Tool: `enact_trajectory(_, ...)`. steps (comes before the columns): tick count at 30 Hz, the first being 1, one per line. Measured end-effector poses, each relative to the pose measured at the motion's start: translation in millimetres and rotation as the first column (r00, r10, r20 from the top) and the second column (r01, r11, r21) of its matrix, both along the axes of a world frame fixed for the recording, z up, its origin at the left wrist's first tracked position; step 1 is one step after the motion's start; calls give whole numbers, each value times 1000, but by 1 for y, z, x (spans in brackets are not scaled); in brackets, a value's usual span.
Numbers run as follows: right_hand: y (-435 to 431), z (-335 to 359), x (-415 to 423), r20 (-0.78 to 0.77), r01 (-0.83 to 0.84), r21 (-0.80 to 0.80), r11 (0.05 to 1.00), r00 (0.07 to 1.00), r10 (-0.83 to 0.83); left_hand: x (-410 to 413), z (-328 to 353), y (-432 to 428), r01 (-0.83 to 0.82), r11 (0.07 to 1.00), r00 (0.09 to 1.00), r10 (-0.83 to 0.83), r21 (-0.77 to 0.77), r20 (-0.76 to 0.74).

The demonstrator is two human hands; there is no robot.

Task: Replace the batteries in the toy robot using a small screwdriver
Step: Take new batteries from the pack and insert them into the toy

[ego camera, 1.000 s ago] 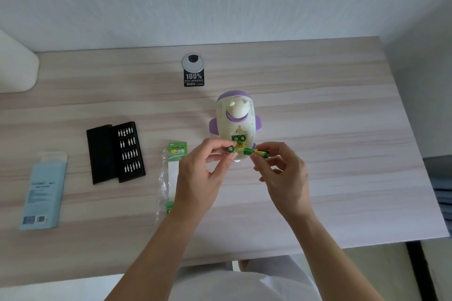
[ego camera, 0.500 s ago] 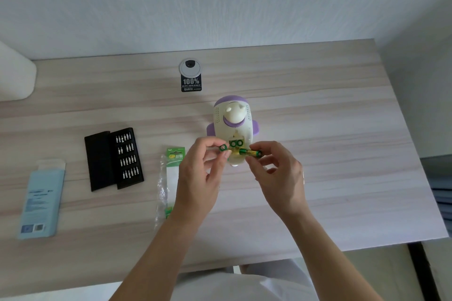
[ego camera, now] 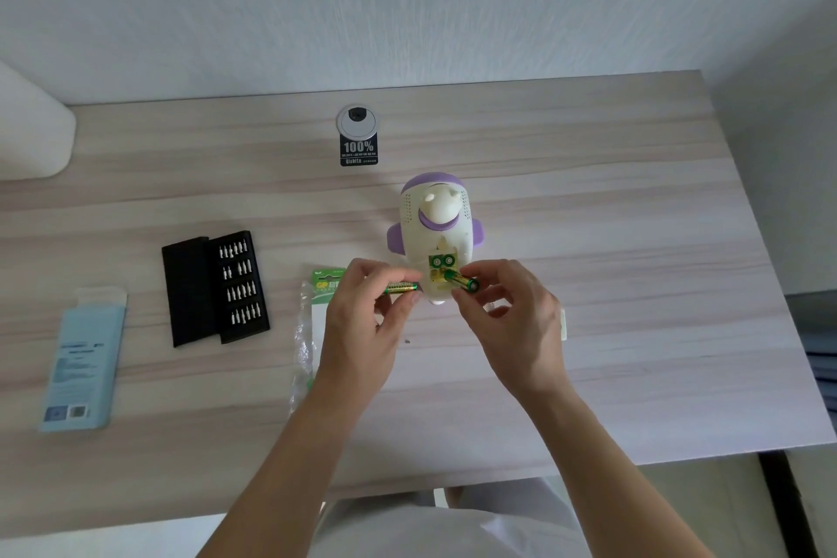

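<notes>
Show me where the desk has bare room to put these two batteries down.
Widest bare desk lies right of the toy robot, out to the right edge. Also free: the strip between the bit case and the cable grommet. Crowded: before the toy robot, around the left hand, right hand and battery pack.

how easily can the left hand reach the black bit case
Probably yes, though the left hand pinches a battery; only the flat battery pack lies between it and the bit case.
</notes>
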State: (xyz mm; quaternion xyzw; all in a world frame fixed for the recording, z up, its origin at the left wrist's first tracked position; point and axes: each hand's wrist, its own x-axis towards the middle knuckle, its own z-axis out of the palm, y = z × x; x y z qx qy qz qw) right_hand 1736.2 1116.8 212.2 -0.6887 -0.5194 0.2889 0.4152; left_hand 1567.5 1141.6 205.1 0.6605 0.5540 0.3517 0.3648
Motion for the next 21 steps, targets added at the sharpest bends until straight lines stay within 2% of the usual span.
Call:
enact_trajectory(7,0,-2,0,17,-18,7,1000,1000,18,4,-1,-4,52,998,999,-52,-34,-3)
enact_trajectory(12,1,-2,1,23,-14,7,1000,1000,14,6,2,-3,-76,997,997,77,-33,33)
enact_trajectory(17,0,-1,1,16,-13,-5,1000,1000,13,12,3,1,-26,1000,995,26,4,92)
enact_trajectory(21,0,-2,2,17,-11,-6,1000,1000,11,13,6,4,39,999,996,-40,20,78)
